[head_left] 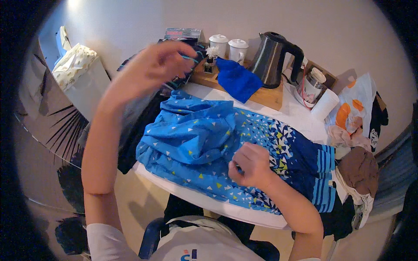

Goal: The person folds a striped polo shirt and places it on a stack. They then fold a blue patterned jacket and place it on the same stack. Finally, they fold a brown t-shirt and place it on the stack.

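A blue patterned garment [191,135] with small white and yellow-green triangles lies across the table. Its left part is bunched in folds, and its right end is dark navy with light blue stripes. Over the flatter middle is my right hand [251,165], fingers curled in toward the thumb; no cloth shows pulled up in it. My left hand [167,63] is raised at the far left, blurred at the edges, with bent fingers loosely apart and nothing visible in them. Behind it, dark clothes [185,82] with teal trim are partly hidden.
A wooden tray [272,101] at the back bears a dark kettle [271,58], two lidded white mugs [238,50] and a blue cloth [239,80]. To the right are a floral jar [313,85], a white roll [325,104], a plastic bag [355,104] and a brown garment [359,167].
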Motion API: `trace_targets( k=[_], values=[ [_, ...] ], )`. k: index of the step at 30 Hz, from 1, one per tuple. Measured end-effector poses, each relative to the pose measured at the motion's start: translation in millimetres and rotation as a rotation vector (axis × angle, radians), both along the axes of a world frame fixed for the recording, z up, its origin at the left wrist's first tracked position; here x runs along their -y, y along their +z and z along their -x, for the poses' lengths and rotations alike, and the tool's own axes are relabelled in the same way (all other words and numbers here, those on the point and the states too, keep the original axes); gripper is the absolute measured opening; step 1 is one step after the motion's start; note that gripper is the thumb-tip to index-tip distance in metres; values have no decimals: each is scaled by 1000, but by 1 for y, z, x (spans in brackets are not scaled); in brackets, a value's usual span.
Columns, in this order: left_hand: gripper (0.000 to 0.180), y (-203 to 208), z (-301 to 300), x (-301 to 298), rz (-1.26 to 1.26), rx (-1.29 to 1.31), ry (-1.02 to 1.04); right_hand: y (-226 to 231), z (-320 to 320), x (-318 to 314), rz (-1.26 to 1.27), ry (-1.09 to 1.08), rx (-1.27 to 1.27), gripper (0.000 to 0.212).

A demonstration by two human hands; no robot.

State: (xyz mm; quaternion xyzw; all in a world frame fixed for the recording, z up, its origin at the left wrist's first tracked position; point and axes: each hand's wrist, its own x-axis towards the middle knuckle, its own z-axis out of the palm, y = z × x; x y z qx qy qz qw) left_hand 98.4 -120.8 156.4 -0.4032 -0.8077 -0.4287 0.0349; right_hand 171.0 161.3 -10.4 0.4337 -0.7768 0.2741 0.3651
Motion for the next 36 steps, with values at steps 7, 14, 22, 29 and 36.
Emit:
trace_targets(
  k=[7,14,22,29,36],
  values=[
    [65,-100,13,-76,450,-416,37,-5,2,3,-22,-20,-50,27],
    [69,-198,20,-80,590,-396,110,-10,5,1,-148,-38,161,26],
    [69,-187,20,-79,615,-285,60,-8,-2,10,-231,-212,434,67],
    [68,-191,21,-82,647,-306,71,-32,-2,11,-284,-247,551,88],
    [72,-193,25,-85,669,-322,74,-2,-16,-28,-398,-182,662,80]
  ],
)
